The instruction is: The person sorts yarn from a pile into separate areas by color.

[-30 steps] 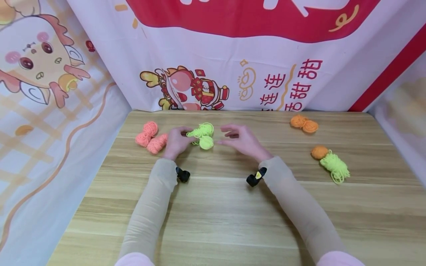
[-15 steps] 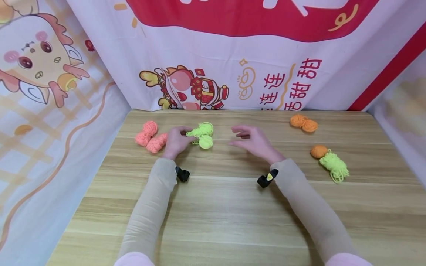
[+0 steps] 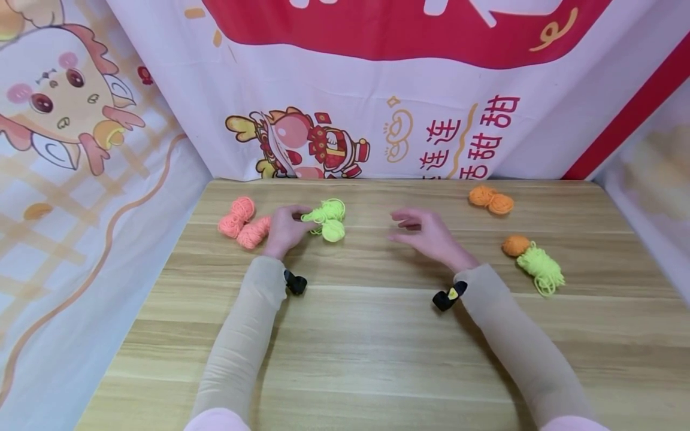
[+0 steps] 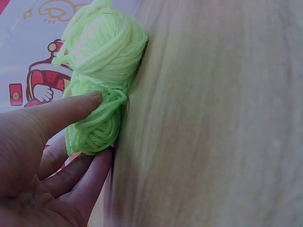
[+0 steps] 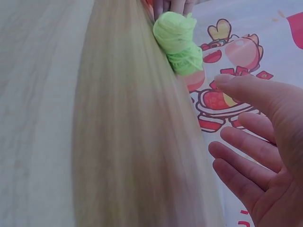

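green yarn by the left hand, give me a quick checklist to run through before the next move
1. Left hand on the green yarn: ok, thumb and fingers pinch it.
2. Both green pieces together: ok, they touch.
3. Right hand free: ok, it is empty and apart from the yarn.
4. Pink pair clear of the left hand: cannot tell; the hand overlaps one piece in the head view.
5. Orange pair together: ok, its two balls touch.
6. Every pair one colour: not ok, a single orange ball lies against a green skein at the right.
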A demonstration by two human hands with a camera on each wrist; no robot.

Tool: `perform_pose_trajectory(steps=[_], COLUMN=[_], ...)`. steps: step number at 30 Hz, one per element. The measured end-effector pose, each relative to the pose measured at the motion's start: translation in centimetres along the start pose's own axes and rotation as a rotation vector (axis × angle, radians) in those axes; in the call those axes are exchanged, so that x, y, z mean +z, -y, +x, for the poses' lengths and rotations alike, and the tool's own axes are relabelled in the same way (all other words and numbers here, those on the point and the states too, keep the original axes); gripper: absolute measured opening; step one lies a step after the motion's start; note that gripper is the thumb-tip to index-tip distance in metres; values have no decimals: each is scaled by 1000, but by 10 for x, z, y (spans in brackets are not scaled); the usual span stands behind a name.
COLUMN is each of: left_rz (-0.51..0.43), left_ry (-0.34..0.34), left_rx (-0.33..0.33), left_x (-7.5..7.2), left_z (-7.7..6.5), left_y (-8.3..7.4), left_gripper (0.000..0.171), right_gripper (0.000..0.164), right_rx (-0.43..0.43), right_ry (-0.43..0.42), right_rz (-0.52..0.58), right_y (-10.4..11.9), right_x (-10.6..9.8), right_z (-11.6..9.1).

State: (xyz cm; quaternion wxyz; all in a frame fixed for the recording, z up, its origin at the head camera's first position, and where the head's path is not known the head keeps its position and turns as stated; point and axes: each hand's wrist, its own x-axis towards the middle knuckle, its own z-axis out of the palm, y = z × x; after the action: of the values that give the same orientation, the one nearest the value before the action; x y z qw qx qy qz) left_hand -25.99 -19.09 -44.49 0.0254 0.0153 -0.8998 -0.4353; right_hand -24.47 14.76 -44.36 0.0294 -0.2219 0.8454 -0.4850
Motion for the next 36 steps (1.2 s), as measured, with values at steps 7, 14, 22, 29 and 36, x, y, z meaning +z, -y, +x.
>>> perform_pose_trajectory(steps=[7, 14, 22, 29, 36], left_rz=[1, 4, 2, 5, 11], left_ry=[-6, 2, 9, 8, 9], left_rx=[13, -4, -12, -12, -8], left_x=[0, 0, 0, 0, -1], left_z=[-1, 0, 0, 0, 0], left_y=[0, 0, 1, 0, 1], left_gripper=[43, 44, 44, 44, 44], right_gripper=[55, 58, 57, 58, 60], right_rx=[21, 45, 55, 73, 96], right_ry=[-8, -19, -50, -60, -63], right_rz=[-12, -16, -23, -37, -49], right_y=[-6, -13, -14, -16, -18], right_x=[-6, -14, -23, -30, -38], right_z=[-12, -20, -28, -35, -43])
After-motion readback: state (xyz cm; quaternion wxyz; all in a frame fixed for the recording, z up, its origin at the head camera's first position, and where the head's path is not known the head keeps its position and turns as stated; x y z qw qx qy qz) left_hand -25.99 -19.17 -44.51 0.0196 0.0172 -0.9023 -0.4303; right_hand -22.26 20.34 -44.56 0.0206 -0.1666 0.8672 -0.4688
